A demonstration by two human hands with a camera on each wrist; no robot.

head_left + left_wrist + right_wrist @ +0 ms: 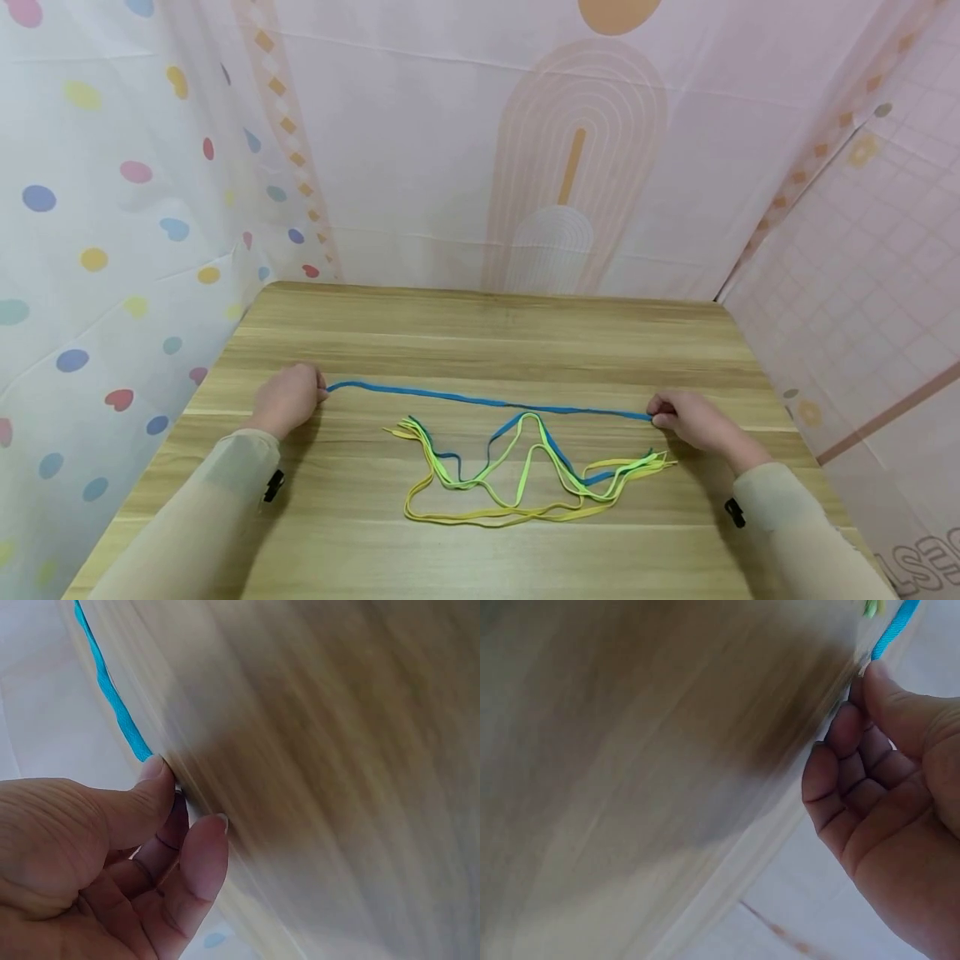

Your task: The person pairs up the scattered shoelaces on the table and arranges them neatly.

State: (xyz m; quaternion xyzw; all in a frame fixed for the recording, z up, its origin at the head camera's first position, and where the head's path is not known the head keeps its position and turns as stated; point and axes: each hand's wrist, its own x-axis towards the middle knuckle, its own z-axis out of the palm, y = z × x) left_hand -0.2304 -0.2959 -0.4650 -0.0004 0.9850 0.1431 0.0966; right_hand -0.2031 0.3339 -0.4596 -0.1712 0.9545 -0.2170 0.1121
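A flat blue shoelace (pixel 465 399) stretches nearly straight across the table between the two hands. My left hand (pixel 291 398) pinches its left end; in the left wrist view, thumb and fingertips of the left hand (pixel 127 847) meet on the blue shoelace (pixel 120 709). At the other end, my right hand (pixel 693 422) pinches the lace between thumb and forefinger, with the other fingers curled, as the right wrist view shows on the right hand (pixel 885 780). Nearer the body lies a loose bunch of yellow (pixel 480 520), lime-green (pixel 525 475) and blue laces, their ends gathered at left and right.
All of this is on a wood-grain table (pixel 480 333). Behind it hangs a pale patterned curtain (pixel 420 167), with a dotted curtain (pixel 112 217) on the left and a grid-patterned one (pixel 885 292) on the right.
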